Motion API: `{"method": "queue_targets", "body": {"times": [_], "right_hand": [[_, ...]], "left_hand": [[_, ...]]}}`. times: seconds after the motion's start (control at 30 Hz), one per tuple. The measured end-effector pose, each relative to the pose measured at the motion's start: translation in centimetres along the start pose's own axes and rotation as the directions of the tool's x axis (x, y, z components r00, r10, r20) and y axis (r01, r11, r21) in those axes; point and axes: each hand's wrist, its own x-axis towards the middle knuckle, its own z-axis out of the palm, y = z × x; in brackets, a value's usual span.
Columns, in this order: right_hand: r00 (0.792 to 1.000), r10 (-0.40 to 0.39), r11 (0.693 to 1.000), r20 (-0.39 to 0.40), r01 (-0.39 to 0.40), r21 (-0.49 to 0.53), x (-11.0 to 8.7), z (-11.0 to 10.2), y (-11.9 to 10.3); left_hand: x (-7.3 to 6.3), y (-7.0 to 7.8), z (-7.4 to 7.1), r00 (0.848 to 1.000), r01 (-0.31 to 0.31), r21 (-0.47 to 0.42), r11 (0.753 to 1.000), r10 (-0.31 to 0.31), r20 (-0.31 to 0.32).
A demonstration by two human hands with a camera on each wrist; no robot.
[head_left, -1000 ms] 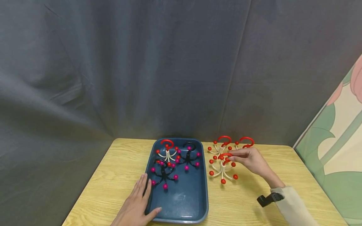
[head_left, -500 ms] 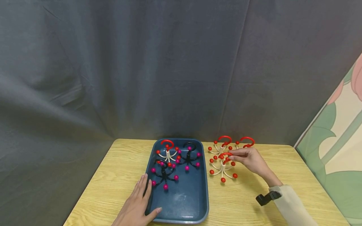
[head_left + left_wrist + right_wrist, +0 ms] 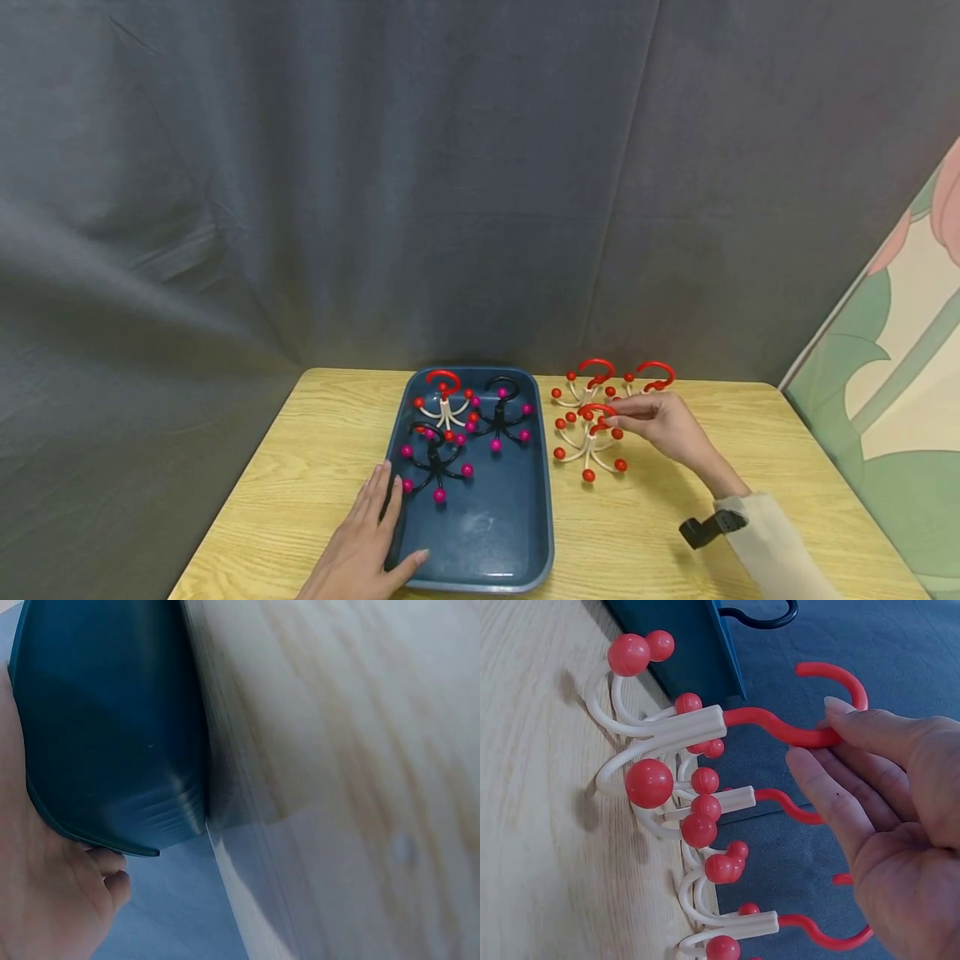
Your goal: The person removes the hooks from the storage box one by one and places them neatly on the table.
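My right hand (image 3: 663, 427) pinches the red hook of a white multi-arm hanger (image 3: 667, 727) between thumb and fingers. Red balls tip its curved arms, and it stands upright, low over the table right of the blue tray (image 3: 480, 562). Just behind it are two similar white hangers, one (image 3: 739, 926) nearest the palm side in the right wrist view. My left hand (image 3: 358, 537) rests on the tray's left rim, fingers straight, thumb over the near corner. Inside the tray stand a white hanger (image 3: 446, 412) with a red hook and two black hangers with pink balls, one in front (image 3: 434, 462).
The wooden table (image 3: 300, 483) ends at a grey curtain (image 3: 465, 183) behind the tray and hangers. A floral panel (image 3: 911, 400) borders the right side. A black strap device (image 3: 712, 527) sits on the right wrist.
The hanger under my right hand has turned slightly, its lower balls drifting a little up and left. The left hand and tray stay where they were.
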Motion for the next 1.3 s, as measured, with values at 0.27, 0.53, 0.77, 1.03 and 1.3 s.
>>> {"method": "queue_targets", "body": {"times": [0.27, 0.53, 0.77, 1.03, 1.3], "right_hand": [[1.000, -0.003, 1.000, -0.011, 0.003, -0.001, -0.1, 0.4, 0.1], [1.000, 0.006, 0.999, -0.011, -0.006, 0.031, -0.3, 0.6, 0.1], [1.000, 0.014, 1.000, -0.011, -0.014, 0.019, -0.3, 0.4, -0.2], [0.999, 0.020, 0.999, -0.027, -0.021, -0.042, -0.2, 0.2, -1.5], [0.997, -0.077, 0.997, -0.017, 0.076, -0.026, 0.1, 0.6, -4.4]], "left_hand": [[0.0, -0.2, 0.2, 1.000, -0.012, 0.004, 1.000, 0.012, -0.009], [-0.1, -0.4, 0.3, 0.999, -0.037, 0.013, 0.999, 0.038, -0.039], [-0.3, -0.4, 0.3, 0.997, -0.048, 0.026, 0.999, 0.049, -0.055], [-0.5, -0.4, 0.3, 0.995, -0.062, 0.031, 0.998, 0.064, -0.073], [-0.6, -0.3, 0.3, 0.994, -0.067, 0.023, 0.997, 0.069, -0.088]]}}
